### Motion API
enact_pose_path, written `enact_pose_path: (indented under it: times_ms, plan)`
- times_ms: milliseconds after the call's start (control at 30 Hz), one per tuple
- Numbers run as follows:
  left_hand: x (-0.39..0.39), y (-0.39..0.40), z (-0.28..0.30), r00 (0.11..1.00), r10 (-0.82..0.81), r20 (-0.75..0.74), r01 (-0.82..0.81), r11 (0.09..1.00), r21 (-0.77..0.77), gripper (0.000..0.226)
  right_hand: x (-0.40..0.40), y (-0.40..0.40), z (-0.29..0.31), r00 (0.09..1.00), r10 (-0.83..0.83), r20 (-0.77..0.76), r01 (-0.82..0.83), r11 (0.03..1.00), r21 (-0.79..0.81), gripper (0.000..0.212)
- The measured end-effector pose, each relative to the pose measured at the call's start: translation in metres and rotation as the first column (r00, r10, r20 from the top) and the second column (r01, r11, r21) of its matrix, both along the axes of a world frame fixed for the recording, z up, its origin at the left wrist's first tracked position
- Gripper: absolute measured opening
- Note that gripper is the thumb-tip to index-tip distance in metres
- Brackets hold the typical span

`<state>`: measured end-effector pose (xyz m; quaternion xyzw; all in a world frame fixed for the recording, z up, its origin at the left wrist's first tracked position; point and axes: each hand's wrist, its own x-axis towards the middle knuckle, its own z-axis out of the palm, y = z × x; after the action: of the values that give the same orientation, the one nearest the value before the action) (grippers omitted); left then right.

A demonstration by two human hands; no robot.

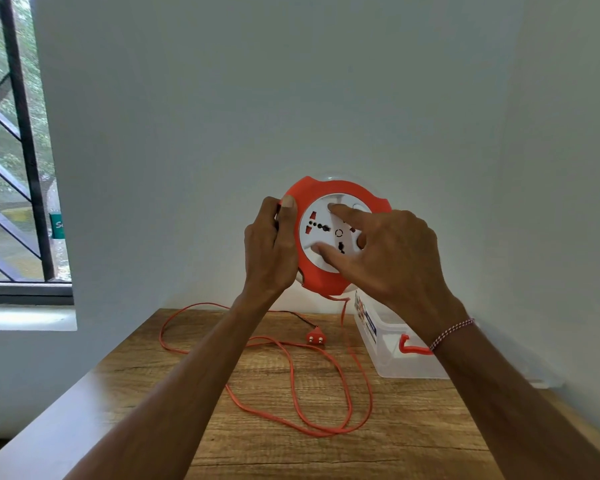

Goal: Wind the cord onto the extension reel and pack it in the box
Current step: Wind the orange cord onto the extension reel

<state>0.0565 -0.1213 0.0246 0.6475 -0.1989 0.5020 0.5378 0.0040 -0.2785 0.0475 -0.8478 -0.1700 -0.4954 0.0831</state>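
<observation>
Against a plain white wall, above a wooden table [413, 427], a person holds an orange reel [333, 237] up in the air with its white socket face turned toward the camera. The left hand [269, 244] grips the reel's left rim, thumb curled over the front edge. The right hand [392, 251] lies on the socket face, forefinger and thumb stretched out and pressing the white disc, other fingers loosely bent. The orange cord [291, 368] hangs from the reel's lower edge and lies in loose loops on the table, ending in a plug [315, 338] near the far edge. A clear box [388, 351] with an orange clasp stands on the table at right, just below the reel. A barred window [11, 150] is at left.
</observation>
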Motion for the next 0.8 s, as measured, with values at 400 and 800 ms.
enact_pose_path:
  times_ms: [400,800]
  plan:
    - [-0.002,0.002,0.005,1.000,-0.001,0.013,0.002,0.999,-0.035,0.024,-0.006,0.001,0.006,0.987,0.153,-0.054,-0.161,0.957,-0.241,0.036]
    - [-0.003,0.000,0.002,0.999,0.029,0.018,-0.030,0.999,0.022,0.028,-0.011,0.003,0.005,0.990,-0.085,-0.110,0.040,0.931,-0.363,0.060]
